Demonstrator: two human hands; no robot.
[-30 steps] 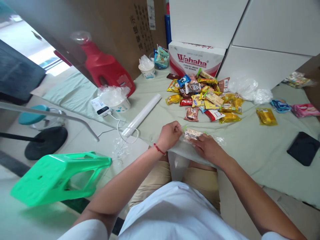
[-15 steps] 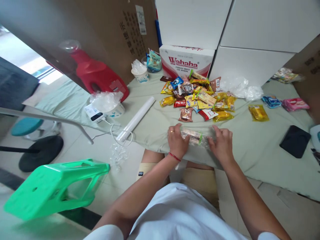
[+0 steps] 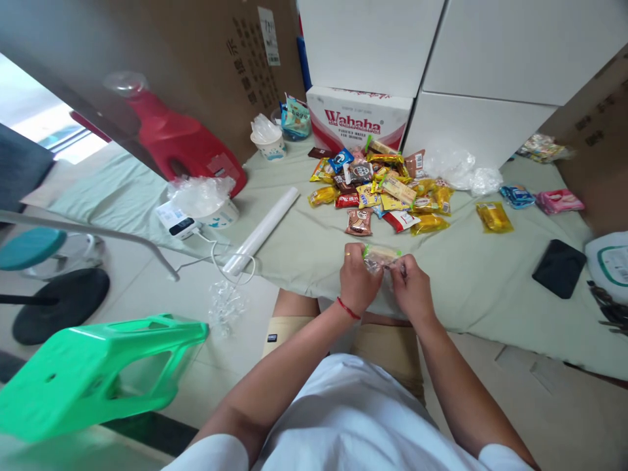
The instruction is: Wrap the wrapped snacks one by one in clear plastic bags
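Near the table's front edge, my left hand (image 3: 360, 280) is closed on the left side of a plastic-wrapped snack (image 3: 383, 253), a pale bar packet with green ends under crinkled clear film. My right hand (image 3: 413, 288) pinches the gathered film at the packet's lower right. Both hands are close together, and their fingers hide part of the packet. Beyond them lies a heap of small snack packets (image 3: 385, 190) in yellow, red, brown and blue. A brown packet (image 3: 359, 222) is the one nearest my left hand.
Left on the table are a roll of clear film (image 3: 262, 230), a power bank (image 3: 182, 226) with a white cable, a paper bowl (image 3: 220, 214) and a red jug (image 3: 189, 140). A black phone-like slab (image 3: 559, 268) lies right. A green stool (image 3: 98, 373) stands on the floor.
My hands have come closer together and now grip the film and packet, where the film was spread flat between them. The view has shifted slightly to the right.
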